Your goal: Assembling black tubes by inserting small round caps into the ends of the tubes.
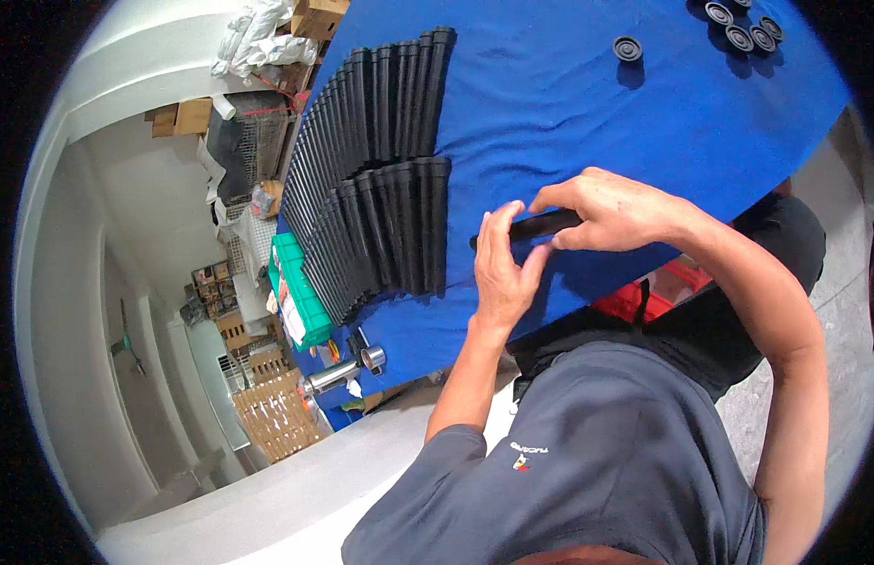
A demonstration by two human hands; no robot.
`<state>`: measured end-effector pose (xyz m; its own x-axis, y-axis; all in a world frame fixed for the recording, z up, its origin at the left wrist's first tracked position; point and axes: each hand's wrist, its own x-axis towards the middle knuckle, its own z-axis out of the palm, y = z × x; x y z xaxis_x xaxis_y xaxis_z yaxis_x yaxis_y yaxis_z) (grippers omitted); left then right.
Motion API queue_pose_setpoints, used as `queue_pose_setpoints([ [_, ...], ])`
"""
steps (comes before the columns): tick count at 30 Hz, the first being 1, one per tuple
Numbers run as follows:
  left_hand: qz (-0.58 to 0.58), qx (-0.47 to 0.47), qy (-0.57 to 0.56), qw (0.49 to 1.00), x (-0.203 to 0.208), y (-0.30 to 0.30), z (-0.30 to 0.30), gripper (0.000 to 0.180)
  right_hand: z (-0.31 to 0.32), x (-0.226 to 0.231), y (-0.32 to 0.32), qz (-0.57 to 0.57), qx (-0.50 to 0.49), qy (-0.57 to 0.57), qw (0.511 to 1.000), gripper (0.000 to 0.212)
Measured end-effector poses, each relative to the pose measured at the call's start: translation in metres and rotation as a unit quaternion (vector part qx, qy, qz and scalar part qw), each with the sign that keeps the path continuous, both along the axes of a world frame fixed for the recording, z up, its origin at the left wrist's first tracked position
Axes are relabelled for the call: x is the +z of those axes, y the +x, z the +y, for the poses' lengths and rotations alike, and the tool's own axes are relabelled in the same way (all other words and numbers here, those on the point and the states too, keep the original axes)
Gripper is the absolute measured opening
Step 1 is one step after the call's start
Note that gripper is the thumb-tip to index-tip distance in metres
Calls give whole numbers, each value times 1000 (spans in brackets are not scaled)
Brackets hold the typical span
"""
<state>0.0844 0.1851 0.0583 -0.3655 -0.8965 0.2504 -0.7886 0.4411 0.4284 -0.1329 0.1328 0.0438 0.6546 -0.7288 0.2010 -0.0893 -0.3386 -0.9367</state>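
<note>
A short black tube (542,225) lies crosswise between my hands, low over the near part of the blue-covered table. My left hand (505,268) is closed round its left part, and a bit of the dark end shows past the fingers. At the other end, my right hand (617,211) curls its fingers and thumb about the tube. Its right tip is hidden by that hand. Left of my hands, similar black tubes lie side by side in two rows, a far row (385,99) and a near row (399,226).
One round black cap (628,49) stands alone at the far side, with several more caps (738,39) at the far right. A green crate (300,292) and a silver metal cylinder (333,379) sit by the left edge. Something red (644,292) is below the table's near edge.
</note>
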Motion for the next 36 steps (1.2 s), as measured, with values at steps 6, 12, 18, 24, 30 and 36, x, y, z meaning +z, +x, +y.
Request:
queue_pose_setpoints([
  [6, 213, 61, 301, 928, 18, 25, 3, 35, 2, 21, -3, -44, 139, 197, 970, 46],
  [12, 280, 12, 399, 873, 28, 45, 11, 39, 10, -1, 14, -112, 156, 154, 969, 42],
  [18, 345, -19, 417, 841, 21, 52, 14, 40, 11, -2, 18, -94, 152, 139, 974, 38],
  [24, 230, -44, 420, 877, 26, 55, 10, 46, 12, -1, 20, -65, 164, 171, 969, 39],
  [30, 283, 20, 438, 853, 22, 55, 14, 46, 17, -8, 24, -105, 146, 157, 971, 42],
  [36, 264, 21, 421, 868, 19, 53, 17, 46, 15, 6, 18, -57, 157, 232, 958, 41],
])
